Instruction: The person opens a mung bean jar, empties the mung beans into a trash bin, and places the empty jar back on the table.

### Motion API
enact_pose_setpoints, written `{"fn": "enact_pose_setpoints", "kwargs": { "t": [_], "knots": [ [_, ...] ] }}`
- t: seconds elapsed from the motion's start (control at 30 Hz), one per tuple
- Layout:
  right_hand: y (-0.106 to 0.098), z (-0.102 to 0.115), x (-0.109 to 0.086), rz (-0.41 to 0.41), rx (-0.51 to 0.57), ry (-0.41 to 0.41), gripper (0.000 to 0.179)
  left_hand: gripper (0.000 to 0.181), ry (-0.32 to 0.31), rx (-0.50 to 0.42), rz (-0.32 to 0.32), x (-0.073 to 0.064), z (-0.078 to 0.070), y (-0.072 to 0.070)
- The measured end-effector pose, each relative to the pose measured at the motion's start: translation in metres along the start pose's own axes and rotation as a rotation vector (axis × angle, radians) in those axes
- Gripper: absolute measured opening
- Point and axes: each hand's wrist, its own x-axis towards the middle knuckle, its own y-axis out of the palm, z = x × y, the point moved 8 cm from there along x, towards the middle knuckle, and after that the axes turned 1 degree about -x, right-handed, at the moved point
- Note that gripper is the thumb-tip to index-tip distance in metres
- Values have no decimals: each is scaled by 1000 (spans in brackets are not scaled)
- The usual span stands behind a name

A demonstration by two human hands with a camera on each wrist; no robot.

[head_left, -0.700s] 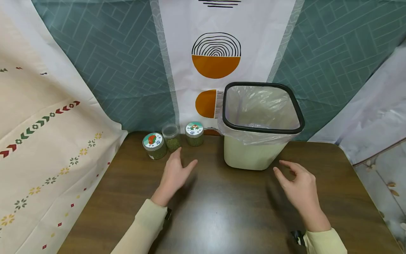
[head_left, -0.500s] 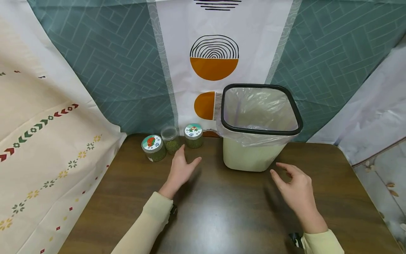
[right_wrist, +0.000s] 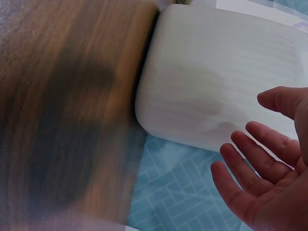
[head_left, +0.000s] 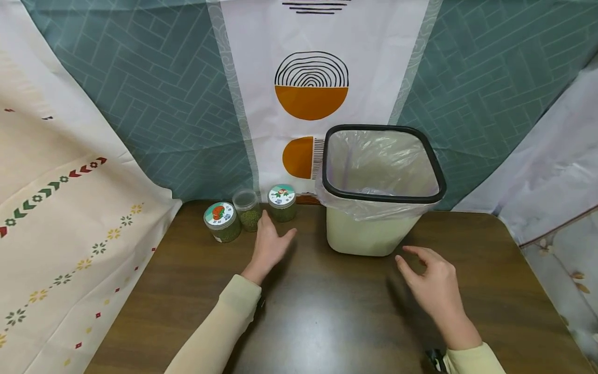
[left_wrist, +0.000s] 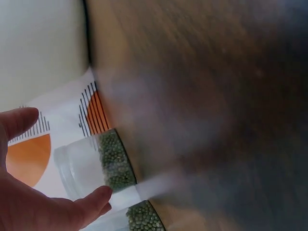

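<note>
Brown wooden counter (head_left: 322, 332) bearing three clear cylindrical plastic jars (head_left: 246, 210) of small green beans near its back edge, left of a pale, black-rimmed plastic bin (head_left: 364, 234), with left hand (head_left: 269, 248) near the middle and right jars, right hand (head_left: 436, 285) near the bin, and thumb (right_wrist: 281, 101) apart from fingers (right_wrist: 260, 154) on both.

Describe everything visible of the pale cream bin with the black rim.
The pale cream, plastic-looking bin, squarish with rounded corners, stands upright and open-topped on the dark brown wooden table. Its black rim frames a clear plastic liner, whose edge hangs outside below it. The right hand is close, apparently not touching.
</note>
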Motion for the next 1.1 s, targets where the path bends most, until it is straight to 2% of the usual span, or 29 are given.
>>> {"fn": "enact_pose_setpoints", "kwargs": {
  "t": [0.17, 0.37, 0.53, 0.63, 0.9, 1.1],
  "knots": [
    [-6, 1, 1, -14, -6, 0, 25, 109, -26, -6, 3, 11, -2, 10],
    [-4, 2, 2, -17, 0, -9, 24, 112, -64, -13, -29, 31, -4, 8],
    [0, 2, 2, -6, -6, -18, 26, 116, -140, 10, -16, 46, -1, 9],
    [1, 2, 2, 3, -12, -16, 27, 118, -177, 19, -34, 53, 1, 9],
    [2, 6, 2, 7, -15, -25, 26, 104, -251, -70, -169, 62, 10, 6],
    [-2, 12, 4, -9, -39, -44, 26, 94, -278, -71, -150, 64, 13, 9]
  ]
}}
